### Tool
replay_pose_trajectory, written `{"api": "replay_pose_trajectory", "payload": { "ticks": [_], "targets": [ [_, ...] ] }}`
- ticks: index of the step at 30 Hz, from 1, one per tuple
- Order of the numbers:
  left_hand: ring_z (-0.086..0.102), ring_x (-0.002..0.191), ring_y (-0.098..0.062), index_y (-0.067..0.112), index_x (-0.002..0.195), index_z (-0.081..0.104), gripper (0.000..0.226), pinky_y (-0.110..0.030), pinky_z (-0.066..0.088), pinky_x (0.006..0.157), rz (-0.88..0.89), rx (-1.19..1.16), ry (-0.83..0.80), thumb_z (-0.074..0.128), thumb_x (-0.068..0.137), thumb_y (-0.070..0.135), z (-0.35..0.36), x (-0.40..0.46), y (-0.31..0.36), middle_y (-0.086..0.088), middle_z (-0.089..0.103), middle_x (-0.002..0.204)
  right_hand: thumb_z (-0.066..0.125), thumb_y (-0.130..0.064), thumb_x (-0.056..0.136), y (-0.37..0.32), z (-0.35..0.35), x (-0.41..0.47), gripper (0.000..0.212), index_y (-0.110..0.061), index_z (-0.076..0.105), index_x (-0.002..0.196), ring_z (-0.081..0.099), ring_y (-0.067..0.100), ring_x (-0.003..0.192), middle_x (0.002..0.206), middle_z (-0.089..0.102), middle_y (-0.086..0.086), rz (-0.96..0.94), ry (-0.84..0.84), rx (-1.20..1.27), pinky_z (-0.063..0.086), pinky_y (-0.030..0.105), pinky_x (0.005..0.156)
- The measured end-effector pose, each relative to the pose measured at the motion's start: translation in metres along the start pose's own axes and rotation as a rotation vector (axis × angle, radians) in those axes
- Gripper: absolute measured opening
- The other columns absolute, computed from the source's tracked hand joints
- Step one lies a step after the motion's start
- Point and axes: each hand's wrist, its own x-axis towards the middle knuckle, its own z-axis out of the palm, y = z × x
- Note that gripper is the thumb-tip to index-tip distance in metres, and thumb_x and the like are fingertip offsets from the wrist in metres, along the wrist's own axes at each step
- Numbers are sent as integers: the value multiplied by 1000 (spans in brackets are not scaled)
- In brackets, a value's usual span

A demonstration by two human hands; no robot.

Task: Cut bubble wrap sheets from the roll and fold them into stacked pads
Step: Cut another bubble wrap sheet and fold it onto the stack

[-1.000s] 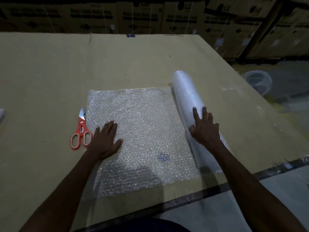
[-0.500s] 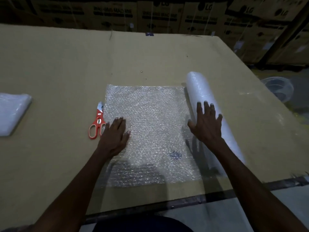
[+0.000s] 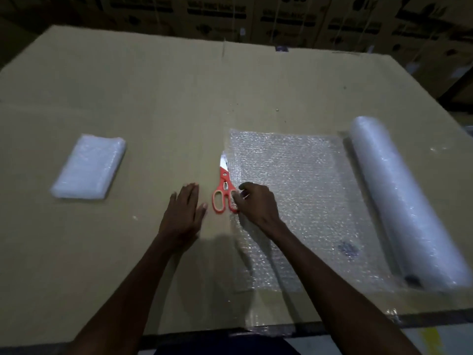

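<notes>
The orange-handled scissors point(image 3: 224, 187) lie at the left edge of the unrolled clear bubble wrap sheet point(image 3: 299, 201). The right hand point(image 3: 256, 202), fingers curled, touches their handle loop; whether it grips is unclear. The left hand point(image 3: 185, 213) rests flat on the brown cardboard tabletop point(image 3: 140, 98). The white bubble wrap roll point(image 3: 399, 201) lies right, a folded bubble wrap pad point(image 3: 88, 167) far left.

Right hand point(image 3: 257, 202) fingers curled at orange scissors point(image 3: 224, 188), left hand point(image 3: 184, 213) flat on cardboard point(image 3: 128, 98)

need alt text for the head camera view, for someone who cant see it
A person's right hand reaches for orange scissors beside an unrolled bubble wrap sheet, the left hand flat on the cardboard table. Roll at right, folded pad at left.
</notes>
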Motion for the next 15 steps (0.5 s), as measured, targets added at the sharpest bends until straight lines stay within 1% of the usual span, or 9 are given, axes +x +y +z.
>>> {"api": "replay_pose_trajectory", "payload": {
  "ticks": [2,3,5,8,11,12,13,14,15],
  "targets": [
    [48,134,-41,-6,142,48,68,-58,41,105,53,11,42,21,106,46,3,-3,-7,-26,48,146,68,-36,90,-19,16,6,26,-11,73,93,68,34,94,95,75,11,42,-22,-27,43,35,71],
    [50,131,-41,-7,139,51,67,-58,42,103,67,15,62,22,107,44,4,-4,-6,-27,50,144,68,-35,89,-25,21,9,27,-9,70,92,67,36,95,97,73,14,67,-43,-58,43,35,71],
    [49,134,-39,-6,138,52,63,-57,40,107,66,11,96,26,107,43,6,-6,-4,-25,50,145,68,-35,89,-36,31,12,32,-6,67,100,66,39,100,106,70,18,125,-60,-129,46,36,75],
    [42,140,-37,-5,142,48,57,-55,34,113,93,37,156,35,107,38,11,-9,-3,-24,45,150,68,-37,93,-47,36,16,39,-2,62,111,63,40,110,117,66,20,166,-34,-205,48,39,85],
    [39,142,-35,-2,144,47,58,-53,31,116,79,32,139,34,106,41,9,-8,-5,-21,43,152,74,-30,89,-50,36,23,41,0,59,112,63,40,111,118,65,22,209,-33,-173,48,39,87],
    [38,143,-34,-1,144,47,59,-53,30,116,75,29,136,34,106,41,9,-8,-5,-20,42,152,76,-27,85,-49,34,26,39,1,61,108,64,40,107,113,67,22,233,-36,-145,47,38,83],
    [37,143,-34,-1,145,46,59,-53,29,116,71,22,130,35,105,41,8,-8,-4,-20,42,153,79,-27,82,-47,31,29,36,0,64,101,66,37,97,102,69,21,266,-45,-105,46,36,76],
    [36,144,-33,-1,145,46,59,-52,28,117,73,12,129,36,104,41,8,-8,-4,-19,42,153,81,-28,79,-44,27,31,33,-1,67,90,67,32,82,85,68,17,309,-46,-24,43,34,68],
    [35,144,-33,0,145,45,59,-52,27,117,76,3,132,37,104,41,7,-8,-4,-19,42,153,82,-26,78,-41,20,31,28,-1,68,80,62,26,65,70,64,13,360,-53,138,41,31,59]
  ]
}}
